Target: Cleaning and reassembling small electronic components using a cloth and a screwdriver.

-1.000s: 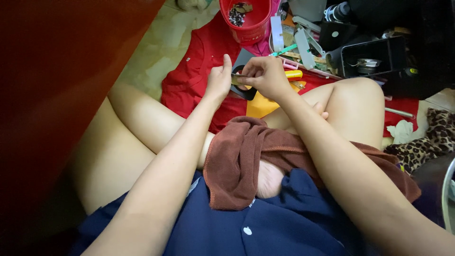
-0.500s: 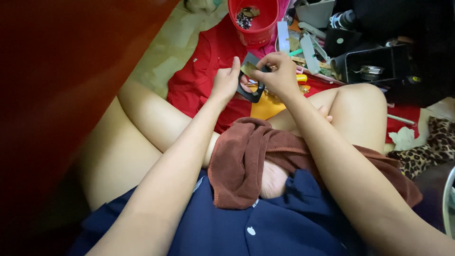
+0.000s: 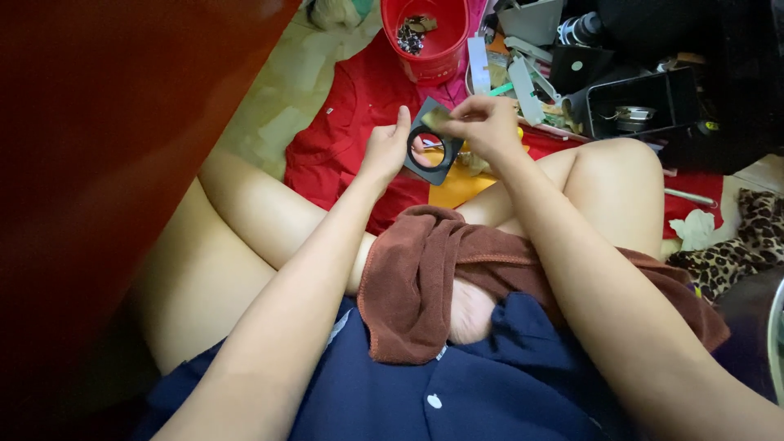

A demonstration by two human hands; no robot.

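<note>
My left hand (image 3: 385,150) holds a flat black square plate with a round hole (image 3: 435,143) upright over my crossed legs. My right hand (image 3: 482,124) pinches a small yellowish pad (image 3: 435,119) against the plate's top edge. Both hands meet just above a red cloth (image 3: 343,139) spread on the floor. A brown towel (image 3: 425,269) lies across my lap.
A red bucket (image 3: 431,51) with small metal parts stands beyond the hands. To the right lie a black box (image 3: 645,102), white strips and assorted tools. A dark red panel (image 3: 98,147) fills the left side. Leopard-print fabric (image 3: 747,237) sits at far right.
The black plate has been lifted and turned so its round hole faces me. My right hand has shifted onto its upper edge with the pad.
</note>
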